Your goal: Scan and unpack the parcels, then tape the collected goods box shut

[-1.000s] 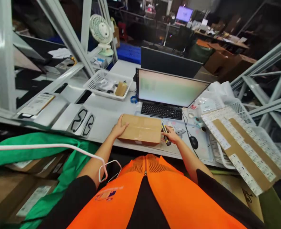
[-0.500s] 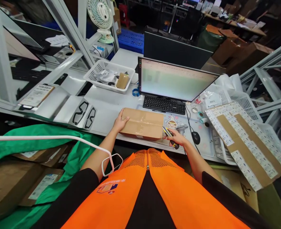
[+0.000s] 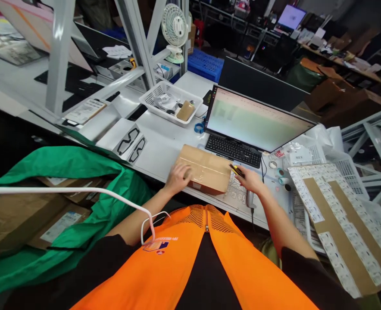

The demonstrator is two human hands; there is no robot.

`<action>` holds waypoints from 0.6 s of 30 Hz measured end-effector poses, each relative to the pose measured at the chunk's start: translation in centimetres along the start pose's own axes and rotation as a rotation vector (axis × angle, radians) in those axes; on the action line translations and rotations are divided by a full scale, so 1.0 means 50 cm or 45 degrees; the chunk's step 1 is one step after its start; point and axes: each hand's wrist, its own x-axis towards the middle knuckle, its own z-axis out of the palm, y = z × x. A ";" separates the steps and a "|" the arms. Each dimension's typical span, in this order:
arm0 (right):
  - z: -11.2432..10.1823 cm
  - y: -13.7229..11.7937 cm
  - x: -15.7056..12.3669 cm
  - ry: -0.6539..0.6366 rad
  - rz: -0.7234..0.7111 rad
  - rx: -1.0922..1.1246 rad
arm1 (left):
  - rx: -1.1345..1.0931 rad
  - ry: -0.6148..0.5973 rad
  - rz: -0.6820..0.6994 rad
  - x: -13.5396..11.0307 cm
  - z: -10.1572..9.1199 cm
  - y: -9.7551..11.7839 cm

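Observation:
A taped brown cardboard box [image 3: 206, 168] lies at the near edge of the desk, its top flaps closed. My left hand [image 3: 178, 177] grips the box at its near left corner, fingers bent over the top edge. In my right hand [image 3: 252, 180] is a yellow and black utility knife [image 3: 238, 171], its tip beside the right end of the box. Whether the tip touches the cardboard I cannot tell. Below my right hand lies a grey handheld scanner [image 3: 250, 199], partly covered by the hand.
Behind the box stand a keyboard [image 3: 232, 150] and a monitor [image 3: 258, 122]. A white basket [image 3: 148, 101] with small packets is at the back left. To the right leans a label-covered cardboard sheet [image 3: 342, 228]. A green sack [image 3: 113, 172] of boxes stands at left.
My right hand has lifted the knife from the box's near right side to its far right corner. My left hand has shifted to the near left corner. The box sits slightly turned.

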 end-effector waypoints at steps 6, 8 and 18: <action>0.091 -0.308 0.164 -0.186 -0.462 -0.625 | 0.075 -0.044 0.143 -0.059 0.059 0.006; 0.123 -0.374 0.192 -0.222 -0.506 -0.716 | 0.093 -0.050 0.142 -0.060 0.068 -0.008; 0.133 -0.391 0.169 -0.278 -0.466 -0.926 | 0.082 -0.049 0.181 -0.063 0.067 -0.015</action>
